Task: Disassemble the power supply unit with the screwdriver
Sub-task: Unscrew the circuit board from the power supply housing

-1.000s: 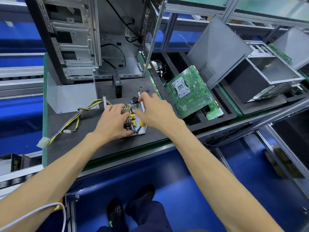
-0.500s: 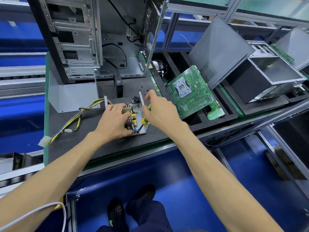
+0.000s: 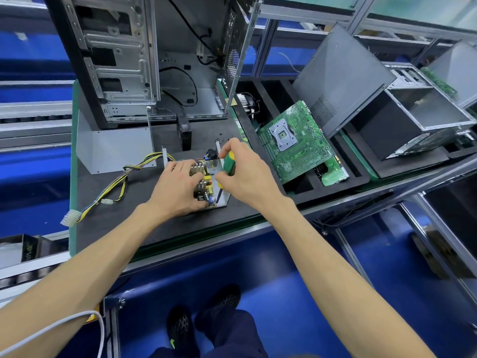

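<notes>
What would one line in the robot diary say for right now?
step: unscrewing | right hand: holds screwdriver, tip down in power supply unit | left hand: steadies unit | cables: attached

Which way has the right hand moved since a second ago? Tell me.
Yes. The right hand now grips the screwdriver and has drawn slightly toward the near right corner of the power supply unit.

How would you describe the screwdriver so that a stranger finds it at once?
Start at the tall grey metal computer case on the dark workbench mat. In front of it lies the opened power supply unit. Above it, the right hand grips the screwdriver, the only tool with a green and yellow handle.
</notes>
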A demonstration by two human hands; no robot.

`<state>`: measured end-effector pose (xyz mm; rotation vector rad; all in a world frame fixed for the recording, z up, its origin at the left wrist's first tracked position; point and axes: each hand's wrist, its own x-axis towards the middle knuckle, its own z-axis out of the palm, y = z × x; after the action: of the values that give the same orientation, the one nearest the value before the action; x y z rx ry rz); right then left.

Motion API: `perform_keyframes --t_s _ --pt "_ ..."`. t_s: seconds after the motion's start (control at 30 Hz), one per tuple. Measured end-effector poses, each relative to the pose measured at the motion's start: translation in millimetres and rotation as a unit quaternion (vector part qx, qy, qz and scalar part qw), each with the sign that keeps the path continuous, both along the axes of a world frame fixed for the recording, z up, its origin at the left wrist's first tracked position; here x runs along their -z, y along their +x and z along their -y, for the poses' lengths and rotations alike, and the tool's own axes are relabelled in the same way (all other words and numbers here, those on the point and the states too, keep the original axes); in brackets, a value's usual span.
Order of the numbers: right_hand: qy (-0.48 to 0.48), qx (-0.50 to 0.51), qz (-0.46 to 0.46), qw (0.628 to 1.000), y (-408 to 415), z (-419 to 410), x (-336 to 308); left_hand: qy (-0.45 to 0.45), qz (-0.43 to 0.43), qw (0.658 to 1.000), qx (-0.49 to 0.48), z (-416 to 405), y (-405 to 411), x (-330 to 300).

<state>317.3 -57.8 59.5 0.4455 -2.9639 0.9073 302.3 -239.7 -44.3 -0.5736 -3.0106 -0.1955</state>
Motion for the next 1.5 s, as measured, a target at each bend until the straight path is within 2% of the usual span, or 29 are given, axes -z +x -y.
perform_keyframes --t_s 0.13,0.27,0.33,0.4,0.47,0.57,0.63,0.73,0.83,0.9,1.13,1.2,1.27,1.3,1.33,1.43,1.5 --pt "-0.013 0.006 -0.006 1.000 -2.0 -2.5 -7.4 0.002 -0.002 1.000 0.002 -0.3 -0.3 -1.0" --pt "-0.058 0.019 -0.002 0.998 -4.5 -5.9 -16.5 0.018 0.030 0.999 0.010 0.4 0.0 -7.0" --pt "-0.084 0.031 -0.011 0.996 -8.1 -7.8 -22.9 0.079 0.050 0.996 0.018 2.9 -0.7 -10.5" --pt "-0.117 0.040 -0.021 0.992 -12.6 -9.7 -31.0 0.208 0.066 0.976 0.010 5.1 -3.0 -15.0" --pt "-0.157 0.052 -0.032 0.986 -17.7 -12.3 -39.3 0.349 0.079 0.932 -0.058 5.9 -6.7 -23.6" --pt "-0.213 0.077 -0.054 0.972 -27.3 -17.1 -50.1 0.448 0.126 0.868 -0.172 4.6 -16.6 -41.3" --pt "-0.241 0.094 -0.073 0.963 -35.7 -20.8 -55.3 0.509 0.214 0.814 -0.181 3.4 -23.1 -51.1" --pt "-0.286 0.116 -0.080 0.948 -52.0 -26.0 -58.9 0.617 0.323 0.699 -0.161 1.2 -30.2 -61.8" --pt "-0.306 0.122 -0.080 0.941 -70.0 -27.8 -58.8 0.651 0.391 0.630 -0.162 1.4 -41.5 -66.0" --pt "-0.309 0.119 -0.083 0.940 -81.1 -26.8 -57.9 0.657 0.415 0.608 -0.164 1.9 -52.6 -66.9" --pt "-0.343 0.119 -0.055 0.930 -128.4 -30.7 -47.7 0.694 0.381 0.595 -0.138 3.5 -91.7 -67.8" --pt "-0.373 0.147 -0.023 0.916 -144.6 -37.1 -41.5 0.703 0.374 0.590 -0.136 3.3 -105.4 -66.4" --pt "-0.417 0.182 0.012 0.890 -160.0 -45.1 -32.4 0.700 0.358 0.602 -0.138 2.1 -120.9 -65.4" --pt "-0.441 0.202 0.027 0.874 -167.3 -49.5 -27.4 0.687 0.348 0.622 -0.142 0.8 -129.0 -64.7" --pt "-0.461 0.223 0.040 0.858 -173.9 -54.6 -22.4 0.661 0.332 0.657 -0.146 -1.1 -137.3 -63.3" --pt "-0.508 0.269 0.081 0.814 -193.2 -71.4 -8.0 0.499 0.249 0.819 -0.137 -14.3 -163.7 -53.6" --pt "-0.517 0.281 0.117 0.800 -203.3 -80.3 1.3 0.371 0.239 0.890 -0.119 -30.5 -178.8 -42.7"
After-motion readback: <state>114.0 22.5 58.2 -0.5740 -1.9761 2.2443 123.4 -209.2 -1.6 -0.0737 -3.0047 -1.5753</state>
